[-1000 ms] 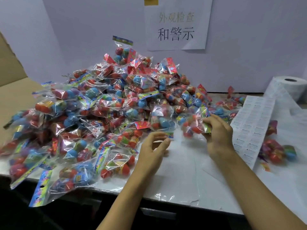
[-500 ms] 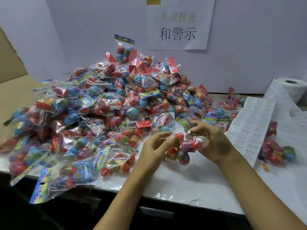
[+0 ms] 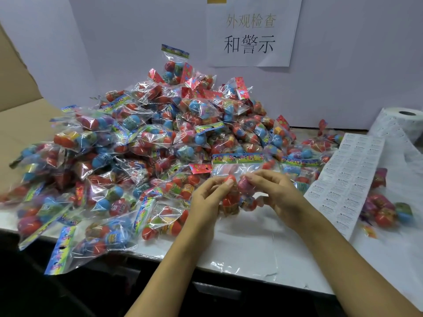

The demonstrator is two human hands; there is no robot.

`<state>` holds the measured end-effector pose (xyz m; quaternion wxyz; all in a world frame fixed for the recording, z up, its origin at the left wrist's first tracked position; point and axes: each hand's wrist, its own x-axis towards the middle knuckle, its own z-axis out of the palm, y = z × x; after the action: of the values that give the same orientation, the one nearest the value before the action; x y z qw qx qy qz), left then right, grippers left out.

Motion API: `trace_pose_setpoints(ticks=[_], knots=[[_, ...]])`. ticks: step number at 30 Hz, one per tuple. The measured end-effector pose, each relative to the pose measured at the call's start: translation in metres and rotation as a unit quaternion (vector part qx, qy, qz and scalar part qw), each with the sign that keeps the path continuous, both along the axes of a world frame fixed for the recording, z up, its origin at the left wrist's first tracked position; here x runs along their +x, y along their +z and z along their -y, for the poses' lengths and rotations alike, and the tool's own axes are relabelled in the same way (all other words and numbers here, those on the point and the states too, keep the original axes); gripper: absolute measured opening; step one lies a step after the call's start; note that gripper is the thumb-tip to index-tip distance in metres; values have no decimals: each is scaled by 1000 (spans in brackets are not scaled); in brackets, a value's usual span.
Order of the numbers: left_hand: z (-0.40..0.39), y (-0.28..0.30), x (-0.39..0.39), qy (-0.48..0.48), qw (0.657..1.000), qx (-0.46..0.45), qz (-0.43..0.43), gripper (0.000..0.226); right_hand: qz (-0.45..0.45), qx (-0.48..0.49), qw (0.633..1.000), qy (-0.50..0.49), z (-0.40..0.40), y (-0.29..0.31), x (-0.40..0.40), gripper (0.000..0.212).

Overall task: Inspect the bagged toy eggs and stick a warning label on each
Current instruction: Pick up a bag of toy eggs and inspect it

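Our left hand (image 3: 207, 197) and right hand (image 3: 278, 194) grip one bagged egg set (image 3: 238, 177) upright, inspecting. The huge pile (image 3: 146, 147) awaits labels (image 3: 345, 181); few bags (image 3: 386, 207) lie near the worktop's right edge.

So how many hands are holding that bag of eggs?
2. The left hand grips the bag of eggs from its left side, and the right hand pinches it from the right, both just in front of the big pile.

white table (image 3: 247, 245), egg bag heap (image 3: 160, 143), label strip (image 3: 348, 179)
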<state>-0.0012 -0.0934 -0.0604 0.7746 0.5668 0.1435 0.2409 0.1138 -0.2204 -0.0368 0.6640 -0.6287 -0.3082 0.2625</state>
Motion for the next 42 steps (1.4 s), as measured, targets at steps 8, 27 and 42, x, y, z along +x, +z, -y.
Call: trace_pose_setpoints(ticks=[8, 27, 42], knots=[[-2, -2, 2, 16, 1000, 6, -6, 16, -16, -12, 1000, -7, -3, -4, 0, 24], [0, 0, 0, -28, 998, -48, -13, 29, -81, 43, 995, -48, -4, -3, 3, 17], [1, -4, 1, 14, 998, -31, 53, 43, -99, 92, 980, -147, -6, -7, 8, 31]])
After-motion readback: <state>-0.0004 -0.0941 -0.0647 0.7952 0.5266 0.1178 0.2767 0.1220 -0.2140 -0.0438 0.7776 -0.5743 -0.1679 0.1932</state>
